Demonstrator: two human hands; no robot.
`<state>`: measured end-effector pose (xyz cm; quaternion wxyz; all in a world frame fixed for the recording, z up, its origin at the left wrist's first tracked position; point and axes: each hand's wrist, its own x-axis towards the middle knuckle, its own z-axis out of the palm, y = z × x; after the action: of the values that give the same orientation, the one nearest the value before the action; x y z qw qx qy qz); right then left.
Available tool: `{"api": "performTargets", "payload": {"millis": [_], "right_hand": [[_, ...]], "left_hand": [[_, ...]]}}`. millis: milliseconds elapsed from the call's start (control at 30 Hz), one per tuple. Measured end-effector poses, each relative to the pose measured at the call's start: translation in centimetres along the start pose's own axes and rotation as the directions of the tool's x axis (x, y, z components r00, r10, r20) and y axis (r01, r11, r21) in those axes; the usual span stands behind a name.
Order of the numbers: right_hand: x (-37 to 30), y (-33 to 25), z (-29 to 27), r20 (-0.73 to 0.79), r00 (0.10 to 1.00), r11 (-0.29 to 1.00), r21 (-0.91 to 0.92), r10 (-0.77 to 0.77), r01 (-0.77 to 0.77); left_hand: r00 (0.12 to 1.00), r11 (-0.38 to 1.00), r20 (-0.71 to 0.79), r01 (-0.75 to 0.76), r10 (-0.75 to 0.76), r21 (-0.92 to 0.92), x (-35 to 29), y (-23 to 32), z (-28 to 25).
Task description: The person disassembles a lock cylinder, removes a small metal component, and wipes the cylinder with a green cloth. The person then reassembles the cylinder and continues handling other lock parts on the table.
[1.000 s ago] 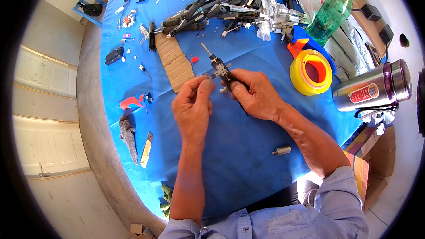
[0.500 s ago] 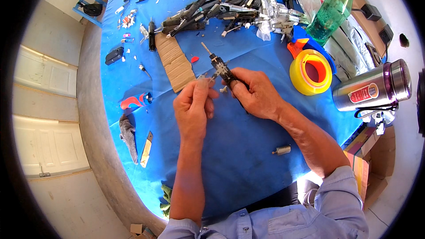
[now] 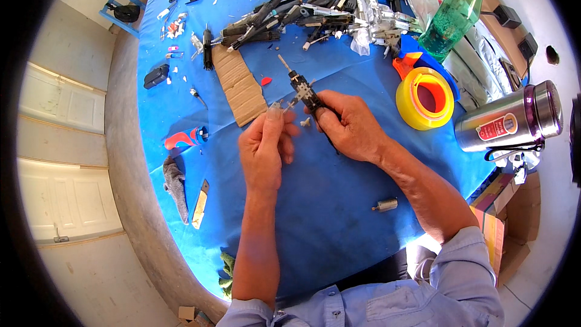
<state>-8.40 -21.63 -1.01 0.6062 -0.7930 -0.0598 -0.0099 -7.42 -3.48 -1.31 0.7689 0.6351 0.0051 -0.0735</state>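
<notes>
My right hand grips a slim black mechanism with pale metal parts on its side. A thin metal shaft sticks out of its far end, tilted up and left. Just left of it, my left hand is closed, thumb against fingers, on a small pale piece too small to make out. A thin metal-looking bit bridges the gap between that pinch and the mechanism's side. Beneath the hands, a white scrap lies on the blue cloth.
A corrugated cardboard strip lies beyond my left hand, below a heap of similar mechanisms. To the right are yellow tape, a green bottle and a steel flask. A small motor lies nearer me; a blade sits left.
The mechanism in my right hand has shifted very slightly to the right. My left hand has moved a touch the same way, still pinching, its lower fingers somewhat blurred.
</notes>
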Motion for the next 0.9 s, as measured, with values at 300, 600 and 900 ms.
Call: {"api": "performTargets", "payload": {"millis": [300, 600, 900], "right_hand": [[0.20, 0.41, -0.07, -0.059, 0.997, 0.999, 0.001, 0.040, -0.040], [-0.05, 0.34, 0.07, -0.024, 0.999, 0.999, 0.005, -0.048, 0.048], [-0.07, 0.03, 0.18, -0.002, 1.000, 1.000, -0.002, -0.029, 0.029]], "left_hand": [[0.989, 0.986, -0.048, -0.136, 0.141, 0.098, -0.72, 0.57, 0.41], [0.994, 0.996, -0.062, -0.087, 0.088, 0.012, -0.37, 0.49, 0.55], [0.999, 1.000, -0.053, 0.010, -0.009, 0.012, 0.09, 0.24, 0.15]]}}
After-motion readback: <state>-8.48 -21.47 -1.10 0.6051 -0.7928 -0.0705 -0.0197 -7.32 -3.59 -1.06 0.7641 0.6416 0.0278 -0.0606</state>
